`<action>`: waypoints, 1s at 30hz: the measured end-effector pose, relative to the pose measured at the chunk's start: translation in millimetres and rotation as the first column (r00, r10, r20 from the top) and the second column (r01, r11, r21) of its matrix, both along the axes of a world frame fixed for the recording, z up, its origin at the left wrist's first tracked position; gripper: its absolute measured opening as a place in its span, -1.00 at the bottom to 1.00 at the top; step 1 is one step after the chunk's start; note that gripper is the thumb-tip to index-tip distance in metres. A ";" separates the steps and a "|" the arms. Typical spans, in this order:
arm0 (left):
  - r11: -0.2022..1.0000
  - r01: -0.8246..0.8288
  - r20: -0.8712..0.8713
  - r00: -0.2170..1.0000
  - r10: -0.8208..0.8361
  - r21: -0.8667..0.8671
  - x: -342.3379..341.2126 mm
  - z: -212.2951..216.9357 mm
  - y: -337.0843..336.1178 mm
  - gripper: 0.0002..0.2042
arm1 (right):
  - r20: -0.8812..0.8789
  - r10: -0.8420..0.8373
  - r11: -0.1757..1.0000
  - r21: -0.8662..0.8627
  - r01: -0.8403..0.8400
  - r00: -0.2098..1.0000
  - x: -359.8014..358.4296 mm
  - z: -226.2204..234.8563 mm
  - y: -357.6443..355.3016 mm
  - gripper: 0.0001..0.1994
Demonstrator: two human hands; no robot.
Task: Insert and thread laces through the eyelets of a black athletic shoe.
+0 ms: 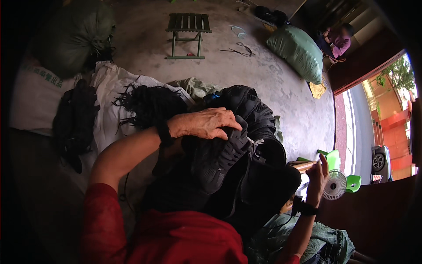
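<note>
My left hand (206,123) grips a black lace-up sneaker (220,160) by its collar, fingers and thumb closed over the top edge. The shoe rests tilted, toe down, on my dark-clad lap. Pale thread or string (256,141) shows beside its collar. Off to the right, away from the shoe, my right hand (317,174) is raised with one finger pointing up and the others bent in. Whatever it pinches, if anything, is too small to make out. Just beyond the shoe lies a heap of black shoes (246,108).
Black laces or strips (151,103) lie on white sacking (110,86) at left. A folding stool (189,35) stands ahead. A stuffed green sack (296,53) sits near a seated person (340,44). A small fan (335,185) and green chair (332,160) are right.
</note>
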State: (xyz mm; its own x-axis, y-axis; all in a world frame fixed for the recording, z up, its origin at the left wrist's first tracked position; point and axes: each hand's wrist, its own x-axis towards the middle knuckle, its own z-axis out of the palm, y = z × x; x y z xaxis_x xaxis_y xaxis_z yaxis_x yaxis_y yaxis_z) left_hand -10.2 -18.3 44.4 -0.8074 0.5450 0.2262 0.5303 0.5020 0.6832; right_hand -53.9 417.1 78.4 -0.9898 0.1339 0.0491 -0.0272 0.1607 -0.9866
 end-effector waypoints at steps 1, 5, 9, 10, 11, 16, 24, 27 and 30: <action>1.000 0.003 0.004 1.000 -0.003 0.004 -0.6 -1.0 -0.7 -0.58 | -0.083 0.080 0.990 0.124 -0.070 0.993 9.5 9.1 -23.3 -0.64; 0.996 0.010 0.002 1.000 -0.011 0.090 1.6 -0.5 -4.4 -0.72 | -0.012 0.370 0.856 0.392 -0.336 0.929 19.4 10.0 -86.8 -0.71; 0.969 -0.121 -0.006 0.992 0.125 0.218 13.7 -10.5 1.4 -0.77 | 0.064 0.595 0.688 0.475 -0.549 0.801 26.1 0.0 -158.5 -0.80; 0.952 -0.181 0.000 0.982 0.187 0.247 21.2 -13.0 1.3 -0.74 | 0.080 0.643 0.617 0.535 -0.577 0.762 27.0 -1.8 -178.2 -0.82; 0.941 -0.196 -0.031 0.977 0.212 0.277 22.9 -16.5 3.0 -0.74 | -0.050 0.712 0.583 0.597 -0.551 0.700 22.8 -14.3 -192.2 -0.81; 0.878 -0.258 -0.082 0.945 0.316 0.404 28.1 -36.8 9.6 -0.71 | -0.136 0.835 0.398 0.818 -0.416 0.532 13.9 -26.7 -223.8 -0.78; 0.900 -0.280 -0.131 0.932 0.339 0.334 33.0 -38.3 14.6 -0.68 | -0.159 0.849 0.358 0.874 -0.328 0.503 19.8 -32.3 -217.4 -0.82; 0.904 -0.332 -0.157 0.911 0.381 0.269 35.8 -47.8 22.6 -0.61 | -0.208 0.823 0.411 0.861 -0.300 0.529 22.0 -33.1 -213.4 -0.82; 0.915 -0.366 -0.229 0.888 0.398 0.172 44.0 -44.0 26.7 -0.53 | -0.393 0.656 0.608 0.781 -0.143 0.644 -26.9 -57.2 -146.5 -0.76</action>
State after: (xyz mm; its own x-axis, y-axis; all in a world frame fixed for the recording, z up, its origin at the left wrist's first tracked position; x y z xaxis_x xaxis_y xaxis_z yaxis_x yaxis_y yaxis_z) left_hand 33.8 8.4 0.4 -0.8538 0.1614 0.4950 0.4771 0.6231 0.6197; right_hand -80.8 270.7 21.2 -0.6194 -0.5901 0.5178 -0.7822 0.5204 -0.3426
